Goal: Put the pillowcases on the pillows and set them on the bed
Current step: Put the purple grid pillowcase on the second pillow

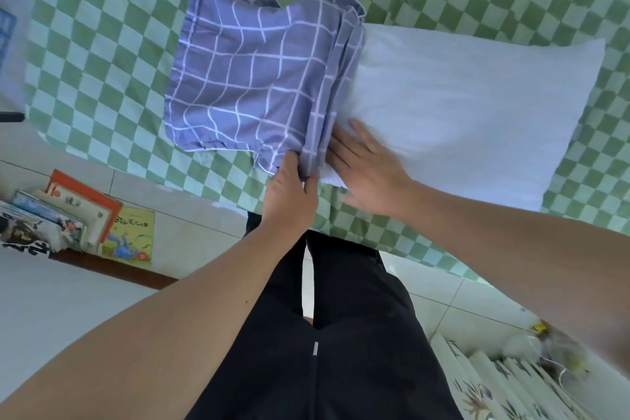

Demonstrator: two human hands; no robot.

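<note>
A white pillow (pixel 460 112) lies across the bed (pixel 102 44), which has a green checked sheet. Its left end sits inside a blue pillowcase (pixel 245 78) with a white grid pattern, bunched up at its opening. My left hand (pixel 289 194) grips the bunched near edge of the pillowcase. My right hand (pixel 368 167) lies flat on the pillow's near left corner, fingers straight and pointing toward the pillowcase opening. The pillow's right part is bare.
A pile of books (pixel 68 215) lies on a low ledge at the left, beside the bed. A patterned folded item (pixel 504 385) is on the tiled floor at the lower right. My dark trousers (pixel 324 334) stand against the bed's edge.
</note>
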